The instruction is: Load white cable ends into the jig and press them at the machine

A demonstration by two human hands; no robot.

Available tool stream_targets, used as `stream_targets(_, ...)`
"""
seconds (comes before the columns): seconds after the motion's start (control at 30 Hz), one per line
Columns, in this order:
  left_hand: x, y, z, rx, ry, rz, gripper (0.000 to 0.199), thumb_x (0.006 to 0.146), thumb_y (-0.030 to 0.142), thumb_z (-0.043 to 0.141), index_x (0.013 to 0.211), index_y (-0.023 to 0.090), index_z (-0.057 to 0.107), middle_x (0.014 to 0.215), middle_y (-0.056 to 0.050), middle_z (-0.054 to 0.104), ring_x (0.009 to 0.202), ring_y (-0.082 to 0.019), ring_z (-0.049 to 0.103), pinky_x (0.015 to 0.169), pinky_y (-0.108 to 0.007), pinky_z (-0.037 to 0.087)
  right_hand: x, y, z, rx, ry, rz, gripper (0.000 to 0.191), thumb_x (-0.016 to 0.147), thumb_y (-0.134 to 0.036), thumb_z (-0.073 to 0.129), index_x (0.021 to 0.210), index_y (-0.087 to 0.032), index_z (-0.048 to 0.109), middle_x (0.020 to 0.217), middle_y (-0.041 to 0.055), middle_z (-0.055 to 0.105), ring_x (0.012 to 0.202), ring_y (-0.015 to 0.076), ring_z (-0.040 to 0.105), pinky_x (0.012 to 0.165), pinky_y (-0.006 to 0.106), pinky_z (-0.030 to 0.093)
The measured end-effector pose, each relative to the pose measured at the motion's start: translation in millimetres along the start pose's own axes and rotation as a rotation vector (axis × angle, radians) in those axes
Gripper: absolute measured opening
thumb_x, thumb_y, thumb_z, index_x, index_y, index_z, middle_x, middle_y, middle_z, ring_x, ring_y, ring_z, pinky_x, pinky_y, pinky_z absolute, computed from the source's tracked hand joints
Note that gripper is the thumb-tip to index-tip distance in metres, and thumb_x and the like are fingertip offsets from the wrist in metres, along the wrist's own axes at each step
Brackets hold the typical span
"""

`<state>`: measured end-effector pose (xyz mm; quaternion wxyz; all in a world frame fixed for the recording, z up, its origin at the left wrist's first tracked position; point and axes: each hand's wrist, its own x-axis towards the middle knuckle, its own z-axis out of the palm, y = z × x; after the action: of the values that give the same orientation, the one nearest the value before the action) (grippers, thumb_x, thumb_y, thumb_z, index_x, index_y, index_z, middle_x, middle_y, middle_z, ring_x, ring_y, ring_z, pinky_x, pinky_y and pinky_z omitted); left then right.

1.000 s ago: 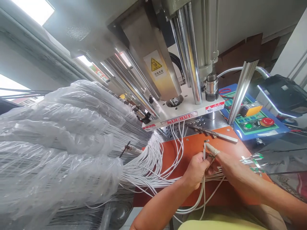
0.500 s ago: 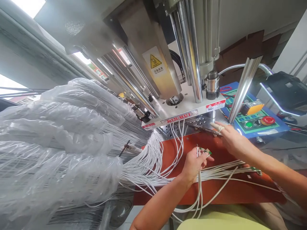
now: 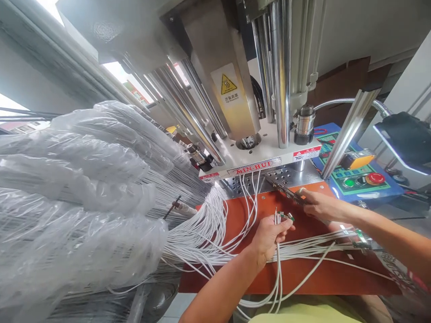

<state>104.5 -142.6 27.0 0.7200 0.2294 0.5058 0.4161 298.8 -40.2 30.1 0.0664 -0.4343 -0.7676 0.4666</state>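
My left hand is closed around a few white cables whose ends carry small green connectors. The cables hang from it and loop below. To the right, the fingers of my right hand are closed on the near end of a dark metal bar, which slants back onto the perforated steel plate under the press. Under both forearms, a bundle of white cables crosses the red-brown board.
A press with shiny columns stands ahead. Plastic-wrapped cable bundles fill the left side. At the right are a blue control box with green and red buttons, a metal post and a dark lamp.
My right hand has gone from spread fingers over the plate to gripping the bar's end, and the bar now angles toward me. The camera view has shifted slightly.
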Motion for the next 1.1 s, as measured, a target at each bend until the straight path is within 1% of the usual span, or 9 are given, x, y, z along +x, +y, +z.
stream_targets(0.1, 2.7, -2.2, -0.5, -0.01, -0.005, -0.102, 0.04, 0.054, 0.035, 0.085, 0.075, 0.011, 0.06, 0.066, -0.001, 0.059, 0.046, -0.002, 0.033, 0.045, -0.021, 0.007, -4.1, 2.8, 12.4, 0.113, 0.013, 0.063, 0.022, 0.076, -0.028, 0.048, 0.096, -0.022, 0.041, 0.061, -0.0047, 0.051, 0.052, 0.0123, 0.048, 0.05, 0.025, 0.039)
stream_targets(0.23, 9.8, -2.7, 1.5, -0.006, -0.045, -0.174, 0.035, 0.054, 0.032, 0.082, 0.071, 0.012, 0.059, 0.06, 0.003, 0.053, 0.042, -0.001, 0.029, 0.043, -0.022, 0.004, -11.1, -1.6, 22.3, 0.281, -0.126, 0.21, 0.023, 0.077, -0.027, 0.043, 0.098, -0.022, 0.035, 0.051, -0.0056, 0.053, 0.041, 0.0141, 0.049, 0.04, 0.025, 0.037)
stream_targets(0.3, 13.3, -0.4, 3.2, 0.012, -0.088, -0.199, 0.034, 0.056, 0.032, 0.081, 0.071, 0.013, 0.058, 0.059, 0.004, 0.052, 0.042, -0.001, 0.029, 0.042, -0.021, 0.005, -14.3, -3.8, 24.4, 0.272, -0.123, 0.182, 0.024, 0.075, -0.025, 0.043, 0.098, -0.022, 0.036, 0.05, -0.0064, 0.052, 0.04, 0.0136, 0.047, 0.039, 0.025, 0.037)
stream_targets(0.43, 18.0, 6.5, 7.1, 0.059, -0.129, -0.241, 0.032, 0.057, 0.032, 0.08, 0.07, 0.014, 0.057, 0.055, 0.005, 0.049, 0.04, -0.001, 0.027, 0.042, -0.021, 0.005, -17.8, -2.6, 28.0, 0.172, -0.031, 0.126, 0.029, 0.08, -0.029, 0.043, 0.107, -0.022, 0.038, 0.052, -0.0092, 0.044, 0.042, 0.0118, 0.041, 0.043, 0.025, 0.033)
stream_targets(0.6, 21.2, 9.4, 10.1, 0.139, -0.101, -0.235, 0.025, 0.06, 0.031, 0.074, 0.071, 0.012, 0.06, 0.052, 0.005, 0.046, 0.038, 0.0, 0.026, 0.041, -0.02, 0.005, -15.7, 3.2, 32.3, 0.012, 0.081, -0.026, 0.022, 0.085, -0.031, 0.041, 0.106, -0.023, 0.043, 0.077, -0.0007, 0.058, 0.064, 0.0154, 0.052, 0.062, 0.029, 0.042)
stream_targets(0.67, 23.7, 8.9, 10.3, 0.163, -0.108, -0.243, 0.023, 0.062, 0.03, 0.071, 0.072, 0.012, 0.061, 0.05, 0.008, 0.04, 0.038, 0.0, 0.022, 0.042, -0.021, 0.003, -14.6, 4.9, 33.7, -0.014, 0.082, -0.082, 0.021, 0.086, -0.028, 0.04, 0.105, -0.022, 0.044, 0.085, 0.0014, 0.06, 0.073, 0.0169, 0.055, 0.068, 0.03, 0.044)
stream_targets(0.77, 28.8, 7.7, 11.0, 0.169, -0.1, -0.25, 0.019, 0.063, 0.029, 0.069, 0.07, 0.014, 0.057, 0.048, 0.01, 0.032, 0.037, -0.001, 0.019, 0.042, -0.022, 0.002, -14.0, 6.1, 34.6, -0.031, 0.063, -0.084, 0.023, 0.087, -0.026, 0.037, 0.109, -0.02, 0.044, 0.086, 0.0026, 0.06, 0.073, 0.017, 0.054, 0.07, 0.03, 0.044)
stream_targets(0.97, 30.9, 5.2, 15.6, 0.199, -0.073, -0.196, 0.021, 0.062, 0.028, 0.068, 0.07, 0.016, 0.053, 0.05, 0.011, 0.03, 0.039, -0.001, 0.018, 0.043, -0.022, 0.002, -14.6, 6.8, 35.2, -0.03, 0.058, -0.093, 0.026, 0.089, -0.024, 0.034, 0.114, -0.02, 0.041, 0.094, 0.0061, 0.062, 0.078, 0.0179, 0.059, 0.075, 0.03, 0.046)
stream_targets(1.1, 27.3, 4.0, 19.0, 0.15, 0.001, -0.13, 0.025, 0.059, 0.027, 0.068, 0.067, 0.017, 0.047, 0.05, 0.011, 0.031, 0.04, -0.001, 0.02, 0.043, -0.022, 0.004, -15.9, 5.6, 37.3, -0.051, 0.07, -0.104, 0.029, 0.09, -0.024, 0.032, 0.118, -0.02, 0.039, 0.096, 0.008, 0.062, 0.079, 0.0188, 0.06, 0.074, 0.03, 0.046)
